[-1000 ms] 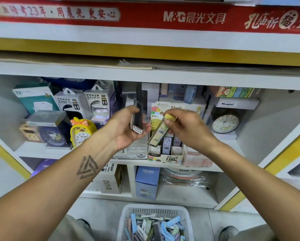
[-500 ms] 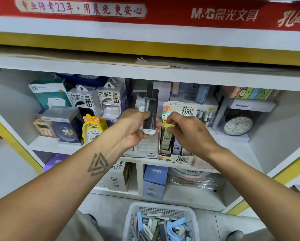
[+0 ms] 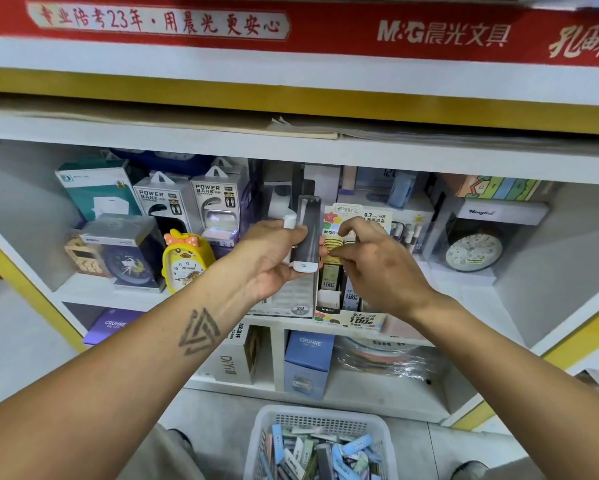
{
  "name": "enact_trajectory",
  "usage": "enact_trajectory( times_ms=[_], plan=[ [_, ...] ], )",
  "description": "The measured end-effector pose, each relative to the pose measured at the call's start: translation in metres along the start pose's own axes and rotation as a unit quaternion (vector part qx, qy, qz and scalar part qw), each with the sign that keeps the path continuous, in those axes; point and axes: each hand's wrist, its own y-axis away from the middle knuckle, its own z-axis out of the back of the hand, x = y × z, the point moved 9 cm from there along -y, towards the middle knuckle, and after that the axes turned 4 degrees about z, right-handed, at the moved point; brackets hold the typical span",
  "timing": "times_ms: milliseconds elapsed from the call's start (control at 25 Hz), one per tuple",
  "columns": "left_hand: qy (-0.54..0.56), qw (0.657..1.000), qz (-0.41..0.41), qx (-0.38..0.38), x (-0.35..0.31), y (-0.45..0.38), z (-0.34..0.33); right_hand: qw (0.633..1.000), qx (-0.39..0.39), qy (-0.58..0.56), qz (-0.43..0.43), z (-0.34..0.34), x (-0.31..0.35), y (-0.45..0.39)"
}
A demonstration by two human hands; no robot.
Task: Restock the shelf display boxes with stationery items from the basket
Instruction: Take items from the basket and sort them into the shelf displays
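left hand (image 3: pixel 274 261) grips slim dark plastic lead cases (image 3: pixel 305 233); right hand (image 3: pixel 377 268) (pinching, contents unclear) should seat each case upright in the colourful cardboard display box (image 3: pixel 351 318).

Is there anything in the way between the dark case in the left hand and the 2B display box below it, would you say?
Nothing visible: the dark case in the left hand hangs directly above the 2B box.
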Motion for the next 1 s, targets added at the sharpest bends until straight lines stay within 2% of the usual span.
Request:
enact_trajectory(
  times_ms=[80,120,200,240,280,320,360,440,520,600,640,760,840,920,1000],
  plan=[
    [-0.007,1.0,0.003,0.018,0.004,0.001,-0.006,0.994,-0.025,-0.088,-0.058,0.006,-0.012,-0.001],
    [-0.01,0.999,0.004,0.03,0.006,0.001,-0.01,0.973,-0.036,-0.191,-0.125,0.007,-0.024,0.0],
    [-0.02,0.998,0.008,0.056,0.012,0.002,-0.019,0.868,-0.058,-0.427,-0.249,0.004,-0.04,0.007],
    [-0.03,0.997,0.011,0.073,0.016,0.002,-0.024,0.819,-0.072,-0.498,-0.277,0.005,-0.042,0.01],
    [-0.04,0.995,0.015,0.094,0.019,0.004,-0.031,0.792,-0.087,-0.534,-0.285,0.009,-0.043,0.011],
    [-0.042,0.992,0.02,0.115,0.023,0.005,-0.037,0.782,-0.102,-0.548,-0.28,0.014,-0.045,0.013],
    [-0.034,0.99,0.026,0.134,0.026,0.006,-0.043,0.798,-0.115,-0.53,-0.264,0.022,-0.046,0.014],
    [-0.012,0.987,0.029,0.156,0.027,0.008,-0.052,0.882,-0.111,-0.414,-0.197,0.04,-0.043,0.016],
    [-0.002,0.989,0.017,0.144,0.023,0.006,-0.052,0.939,-0.035,-0.33,-0.091,0.045,-0.028,0.015],
    [0.006,0.992,0.01,0.124,0.019,0.003,-0.052,0.95,0.04,-0.31,-0.023,0.04,-0.016,0.019],
    [0.014,0.992,0.014,0.125,0.02,0.002,-0.054,0.954,0.049,-0.297,-0.005,0.04,-0.014,0.022],
    [0.022,0.983,0.048,0.178,0.022,0.008,-0.067,0.97,-0.014,-0.243,0.009,0.057,-0.022,0.025],
    [-0.042,0.982,0.038,0.178,0.02,0.008,-0.068,0.97,-0.079,-0.227,-0.038,0.07,-0.039,0.026],
    [-0.111,0.986,0.01,0.122,0.014,0.002,-0.057,0.954,-0.131,-0.242,-0.121,0.077,-0.064,0.029],
    [-0.134,0.987,0.005,0.087,0.011,-0.002,-0.049,0.931,-0.128,-0.296,-0.172,0.071,-0.076,0.031]
  ],
)
